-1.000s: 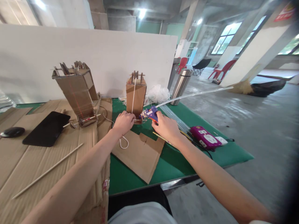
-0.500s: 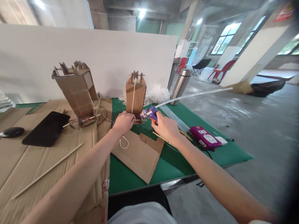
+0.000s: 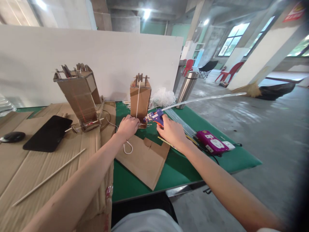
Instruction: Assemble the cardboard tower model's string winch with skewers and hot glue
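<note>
1. Head view: my right hand is clamped round one blue glue gun, nozzle beside the smaller cardboard tower's base.
2. My left hand touches that base, hiding its corner; whether its fingers grip anything, I can't tell.
3. Second of two towers: the larger tower, left.
4. Around: one steel bottle, one purple power strip, one flat cardboard piece between my forearms.

Looks like a workshop in a big hall. Has a shiny gray floor, posts on the right, and windows, red chairs and bright lights far off. Shows a near green table with cardboard, a glue gun and a purple plug box.
</note>
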Available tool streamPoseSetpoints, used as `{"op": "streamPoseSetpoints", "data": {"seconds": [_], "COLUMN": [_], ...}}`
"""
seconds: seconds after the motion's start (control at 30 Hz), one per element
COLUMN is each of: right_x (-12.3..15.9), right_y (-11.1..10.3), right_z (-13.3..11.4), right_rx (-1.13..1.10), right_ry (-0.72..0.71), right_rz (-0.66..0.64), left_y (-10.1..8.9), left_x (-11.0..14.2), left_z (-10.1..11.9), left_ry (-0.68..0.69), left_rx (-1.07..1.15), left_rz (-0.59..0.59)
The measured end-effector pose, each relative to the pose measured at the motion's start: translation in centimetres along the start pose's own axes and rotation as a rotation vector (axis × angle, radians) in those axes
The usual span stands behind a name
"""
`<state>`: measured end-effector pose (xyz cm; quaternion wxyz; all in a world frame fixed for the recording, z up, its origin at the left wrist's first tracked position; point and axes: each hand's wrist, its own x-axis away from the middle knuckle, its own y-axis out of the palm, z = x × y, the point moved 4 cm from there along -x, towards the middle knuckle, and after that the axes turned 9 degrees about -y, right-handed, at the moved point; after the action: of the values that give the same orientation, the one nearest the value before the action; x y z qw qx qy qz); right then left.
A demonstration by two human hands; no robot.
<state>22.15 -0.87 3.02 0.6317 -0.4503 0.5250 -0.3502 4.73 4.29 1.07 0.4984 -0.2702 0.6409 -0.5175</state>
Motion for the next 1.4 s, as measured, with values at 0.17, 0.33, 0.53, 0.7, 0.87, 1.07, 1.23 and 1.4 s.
{"op": "streamPoseSetpoints", "data": {"seconds": [0.17,0.33,0.53,0.7,0.87,1.07,1.23,1.4], "right_x": [-0.01,-0.03,-0.01,-0.02,-0.01,0.0,0.01,0.01], "right_y": [0.15,0.15,0.17,0.22,0.29,0.41,0.44,0.45], "right_z": [-0.08,-0.11,-0.12,-0.23,-0.26,-0.21,-0.22,-0.26], "right_rx": [-0.01,0.007,0.022,0.036,0.018,0.016,0.013,0.007], "right_ry": [-0.026,-0.036,-0.029,-0.039,-0.04,-0.073,-0.072,-0.069], "right_rz": [-0.008,0.001,-0.022,-0.02,-0.033,0.01,-0.003,-0.032], "left_y": [-0.16,-0.2,-0.11,-0.06,0.04,0.01,-0.05,-0.11], "left_x": [0.09,0.21,0.25,0.24,0.22,0.21,0.22,0.24], "left_z": [0.11,0.14,0.07,0.01,-0.03,-0.01,0.01,-0.02], "left_ry": [-0.012,-0.007,0.006,-0.003,-0.006,-0.007,-0.013,-0.015], "left_rx": [0.007,-0.033,-0.019,0.005,0.022,-0.011,0.002,0.009], "left_rz": [-0.01,0.021,0.045,0.037,0.039,0.051,0.049,0.046]}}
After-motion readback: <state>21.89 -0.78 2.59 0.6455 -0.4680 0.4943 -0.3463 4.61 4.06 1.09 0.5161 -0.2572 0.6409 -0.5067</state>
